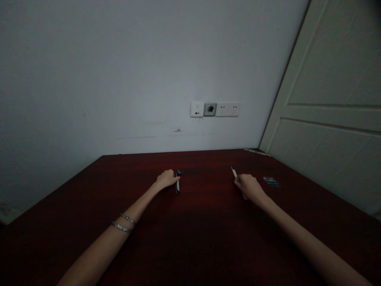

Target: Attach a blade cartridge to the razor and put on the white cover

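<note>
My left hand (167, 179) is closed at the left of a small razor (177, 186), its thumb and fingers pinching the handle just below the dark head. The razor stands out lengthwise, with a pale handle and a dark lower end. My right hand (249, 186) is wrapped round a slim white stick-like thing (234, 172) with a dark tip, which slants up to the left. A bit of its lower end shows under the fingers; its kind I cannot make out. Right of that hand lies a small clear packet (271, 182) with dark bluish pieces, blurred.
Both hands are over a dark red wooden table (190, 238). Its far edge meets a pale wall with a row of sockets (227, 109). A thin printed strip (257, 152) lies at the far right corner, beside a pale panelled door (333, 119).
</note>
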`<action>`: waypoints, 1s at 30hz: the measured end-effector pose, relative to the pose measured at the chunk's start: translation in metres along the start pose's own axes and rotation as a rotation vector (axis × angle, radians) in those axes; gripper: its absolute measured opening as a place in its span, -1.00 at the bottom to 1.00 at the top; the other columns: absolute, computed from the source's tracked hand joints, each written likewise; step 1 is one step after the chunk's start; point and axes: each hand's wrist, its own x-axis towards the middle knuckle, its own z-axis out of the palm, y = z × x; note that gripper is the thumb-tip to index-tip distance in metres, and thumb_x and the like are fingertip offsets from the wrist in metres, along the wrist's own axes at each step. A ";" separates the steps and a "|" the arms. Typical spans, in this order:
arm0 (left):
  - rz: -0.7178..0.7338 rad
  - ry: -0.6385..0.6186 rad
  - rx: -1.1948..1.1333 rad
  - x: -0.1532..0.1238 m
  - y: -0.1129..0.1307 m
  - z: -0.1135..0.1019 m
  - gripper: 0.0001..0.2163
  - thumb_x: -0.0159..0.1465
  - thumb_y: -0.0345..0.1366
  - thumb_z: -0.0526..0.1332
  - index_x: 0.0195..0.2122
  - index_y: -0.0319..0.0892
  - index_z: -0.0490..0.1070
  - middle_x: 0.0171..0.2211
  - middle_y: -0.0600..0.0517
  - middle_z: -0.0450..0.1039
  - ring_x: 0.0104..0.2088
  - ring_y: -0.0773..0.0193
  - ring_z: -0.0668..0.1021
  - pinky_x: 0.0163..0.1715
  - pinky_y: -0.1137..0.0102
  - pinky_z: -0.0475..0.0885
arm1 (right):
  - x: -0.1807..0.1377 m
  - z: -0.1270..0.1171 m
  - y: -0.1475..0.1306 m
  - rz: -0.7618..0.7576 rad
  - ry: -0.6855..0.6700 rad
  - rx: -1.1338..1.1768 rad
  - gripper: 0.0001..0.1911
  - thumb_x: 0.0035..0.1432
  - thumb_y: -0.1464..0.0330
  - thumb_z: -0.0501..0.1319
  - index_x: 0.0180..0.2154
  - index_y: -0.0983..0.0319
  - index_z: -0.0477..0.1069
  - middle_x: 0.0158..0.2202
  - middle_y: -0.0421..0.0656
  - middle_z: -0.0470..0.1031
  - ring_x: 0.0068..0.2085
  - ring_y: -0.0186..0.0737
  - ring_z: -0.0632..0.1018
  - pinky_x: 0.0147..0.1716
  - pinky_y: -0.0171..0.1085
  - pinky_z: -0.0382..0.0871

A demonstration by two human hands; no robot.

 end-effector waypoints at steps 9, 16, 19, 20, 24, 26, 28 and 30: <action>-0.007 0.032 0.043 -0.008 0.012 0.005 -0.65 0.13 -0.02 0.08 -0.27 -0.18 0.44 -0.19 -0.17 0.49 -0.15 0.04 0.52 -0.28 0.34 0.40 | -0.006 -0.012 -0.110 -0.207 -0.077 0.091 -0.71 0.18 0.37 0.00 -0.31 0.37 0.45 -0.27 0.11 0.49 -0.21 -0.06 0.54 -0.25 -0.26 0.31; -0.015 0.072 0.065 -0.009 0.016 0.008 -0.68 0.13 -0.11 0.07 -0.25 -0.20 0.45 -0.18 -0.19 0.48 -0.15 0.00 0.52 -0.26 0.30 0.40 | -0.004 -0.003 -0.149 -0.297 -0.093 0.096 -0.70 0.18 0.37 0.01 -0.26 0.38 0.46 -0.24 0.12 0.49 -0.21 -0.05 0.54 -0.26 -0.23 0.35; -0.011 0.086 0.067 -0.010 0.018 0.010 -0.68 0.13 -0.12 0.07 -0.24 -0.20 0.45 -0.17 -0.18 0.48 -0.15 0.00 0.52 -0.26 0.30 0.41 | -0.004 -0.001 -0.159 -0.320 -0.095 0.095 -0.70 0.17 0.38 0.01 -0.25 0.39 0.46 -0.24 0.13 0.49 -0.21 -0.05 0.54 -0.26 -0.23 0.36; -0.010 0.090 0.068 -0.010 0.019 0.011 -0.68 0.14 -0.12 0.06 -0.23 -0.20 0.45 -0.17 -0.18 0.48 -0.15 0.00 0.52 -0.26 0.30 0.41 | -0.004 0.000 -0.161 -0.327 -0.096 0.094 -0.71 0.17 0.39 0.01 -0.24 0.39 0.45 -0.24 0.13 0.49 -0.21 -0.05 0.54 -0.26 -0.23 0.36; -0.009 0.096 0.071 -0.011 0.023 0.014 -0.68 0.14 -0.11 0.07 -0.23 -0.20 0.45 -0.18 -0.18 0.48 -0.15 0.02 0.52 -0.26 0.32 0.40 | -0.004 0.003 -0.166 -0.336 -0.107 0.088 -0.72 0.15 0.39 0.04 -0.24 0.40 0.45 -0.25 0.14 0.49 -0.22 -0.02 0.54 -0.29 -0.21 0.38; -0.008 0.095 0.074 -0.011 0.025 0.015 -0.68 0.14 -0.11 0.07 -0.24 -0.20 0.46 -0.18 -0.18 0.49 -0.14 0.02 0.52 -0.26 0.33 0.40 | -0.004 0.004 -0.167 -0.337 -0.111 0.083 -0.73 0.15 0.39 0.05 -0.24 0.40 0.45 -0.25 0.14 0.49 -0.22 -0.01 0.54 -0.30 -0.21 0.38; -0.007 0.094 0.077 -0.011 0.026 0.015 -0.68 0.15 -0.11 0.07 -0.24 -0.21 0.46 -0.17 -0.19 0.48 -0.14 0.02 0.52 -0.26 0.33 0.40 | -0.003 0.004 -0.166 -0.343 -0.111 0.080 -0.73 0.15 0.38 0.04 -0.24 0.39 0.46 -0.25 0.14 0.49 -0.22 -0.02 0.54 -0.30 -0.21 0.38; -0.005 0.094 0.079 -0.012 0.027 0.014 -0.68 0.15 -0.11 0.07 -0.24 -0.21 0.46 -0.17 -0.20 0.48 -0.14 0.02 0.52 -0.26 0.32 0.40 | -0.003 0.003 -0.166 -0.352 -0.111 0.078 -0.72 0.16 0.38 0.03 -0.23 0.39 0.45 -0.24 0.14 0.49 -0.21 -0.03 0.54 -0.29 -0.22 0.38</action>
